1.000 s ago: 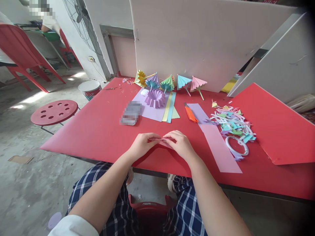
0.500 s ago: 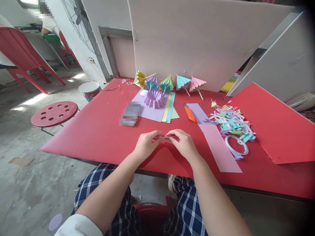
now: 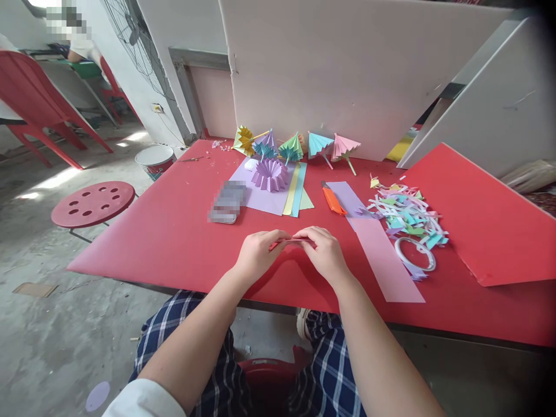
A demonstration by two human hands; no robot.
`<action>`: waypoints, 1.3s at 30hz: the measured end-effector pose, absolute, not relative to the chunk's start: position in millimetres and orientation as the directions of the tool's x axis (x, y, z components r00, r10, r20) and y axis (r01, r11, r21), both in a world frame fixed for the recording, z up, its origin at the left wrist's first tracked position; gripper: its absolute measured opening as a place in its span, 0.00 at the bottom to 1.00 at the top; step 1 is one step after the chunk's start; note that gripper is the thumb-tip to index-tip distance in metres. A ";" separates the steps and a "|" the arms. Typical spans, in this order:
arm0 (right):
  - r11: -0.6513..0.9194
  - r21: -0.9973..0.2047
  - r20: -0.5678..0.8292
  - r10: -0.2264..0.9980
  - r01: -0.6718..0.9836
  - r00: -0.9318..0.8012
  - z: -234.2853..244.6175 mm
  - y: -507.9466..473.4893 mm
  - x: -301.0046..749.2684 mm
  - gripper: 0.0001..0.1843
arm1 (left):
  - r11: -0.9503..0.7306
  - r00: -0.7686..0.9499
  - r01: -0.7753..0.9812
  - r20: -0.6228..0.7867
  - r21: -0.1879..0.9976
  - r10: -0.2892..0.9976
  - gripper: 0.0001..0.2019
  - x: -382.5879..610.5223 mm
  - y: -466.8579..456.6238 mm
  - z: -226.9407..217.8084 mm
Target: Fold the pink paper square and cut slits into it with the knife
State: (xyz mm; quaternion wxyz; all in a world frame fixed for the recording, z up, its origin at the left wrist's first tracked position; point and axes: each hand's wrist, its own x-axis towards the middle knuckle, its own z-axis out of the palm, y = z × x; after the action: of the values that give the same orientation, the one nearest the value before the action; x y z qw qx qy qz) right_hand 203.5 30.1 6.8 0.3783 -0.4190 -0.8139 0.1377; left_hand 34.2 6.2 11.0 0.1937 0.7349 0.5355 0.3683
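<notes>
A narrow piece of folded pink paper (image 3: 299, 241) is pinched between my two hands, just above the red table (image 3: 174, 237). My left hand (image 3: 259, 253) grips its left end, and my right hand (image 3: 324, 253) has the right end, with the fingertips nearly meeting in the middle. Most of the paper is hidden by my fingers. To the right of my hands lie a flat pink paper strip (image 3: 386, 260), a purple strip (image 3: 341, 194) and an orange box cutter (image 3: 333, 200). Beyond them, a pleated purple paper ring (image 3: 270, 175) rests on coloured sheets (image 3: 260, 202).
Small paper umbrellas (image 3: 320, 145) line the back by the white board (image 3: 330, 69). A pile of paper scraps (image 3: 408, 214) and a tape roll (image 3: 397, 249) lie at right, near a red board (image 3: 490, 220). A blurred phone (image 3: 228, 201) lies at left. A red stool (image 3: 93, 204) stands beyond the table.
The view has shifted slightly. Both hands keep their pinch on the pink paper, with only a tiny shift of the fingers.
</notes>
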 end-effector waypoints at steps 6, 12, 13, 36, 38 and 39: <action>0.622 -0.532 0.500 0.779 0.575 -0.379 8.4 29.4 203.1 0.07 | -0.344 0.158 0.612 0.316 0.713 0.936 0.09 27.2 5.7 16.2; 0.662 -0.457 0.545 0.736 0.594 -0.401 7.8 30.5 202.5 0.08 | -0.293 0.157 0.548 0.248 0.783 0.956 0.08 28.6 5.8 15.6; 0.667 -0.441 0.554 0.729 0.600 -0.403 7.3 30.8 202.2 0.08 | -0.295 0.156 0.552 0.251 0.780 0.955 0.08 28.9 5.8 15.2; 0.706 -0.352 0.597 0.675 0.614 -0.434 2.2 32.3 198.8 0.07 | -0.407 0.285 0.824 0.333 0.393 0.899 0.16 25.6 8.8 3.2; 0.693 -0.384 0.574 0.697 0.611 -0.430 3.7 32.1 200.2 0.06 | -0.419 0.290 0.826 0.354 0.377 0.889 0.14 24.9 8.8 2.5; 0.680 -0.409 0.555 0.715 0.608 -0.426 4.6 32.0 201.5 0.06 | -0.425 0.293 0.825 0.363 0.371 0.885 0.13 24.3 8.8 2.4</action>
State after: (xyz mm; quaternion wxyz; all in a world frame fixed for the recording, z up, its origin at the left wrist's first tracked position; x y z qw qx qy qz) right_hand 201.5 32.0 4.6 0.3639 -0.3930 -0.8413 0.0733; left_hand 24.3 8.8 2.4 0.0561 0.8020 0.5330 0.2638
